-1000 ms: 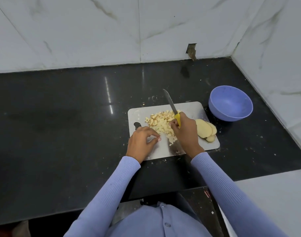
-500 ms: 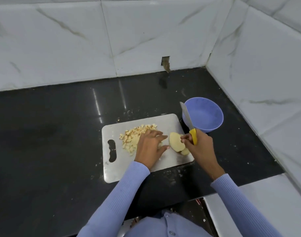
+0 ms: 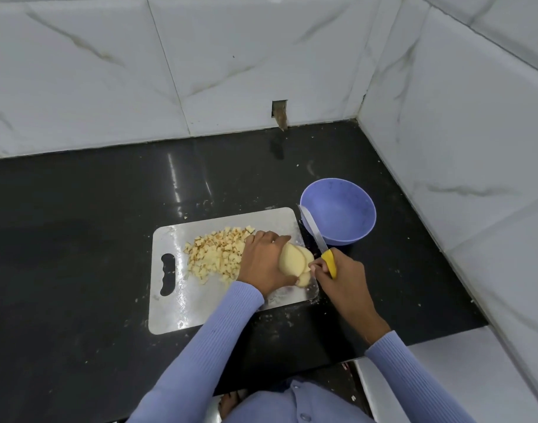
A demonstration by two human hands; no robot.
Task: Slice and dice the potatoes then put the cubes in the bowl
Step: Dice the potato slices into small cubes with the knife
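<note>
Hands: left [image 3: 263, 259] grips smooth pale slices [image 3: 293, 261]; right [image 3: 342, 274] grips yellow-handled knife [image 3: 318, 242].

Black polished countertop [image 3: 93, 239], speckled with pale crumbs. Directly on it: grey cutting board [image 3: 182, 306], purple bowl [image 3: 338, 210] just beside.

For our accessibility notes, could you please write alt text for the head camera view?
A person's left hand grips a stack of potato slices on a cutting board, while the right hand holds a yellow-handled knife beside them. A pile of potato cubes lies on the board; a purple bowl sits on the black counter.
</note>
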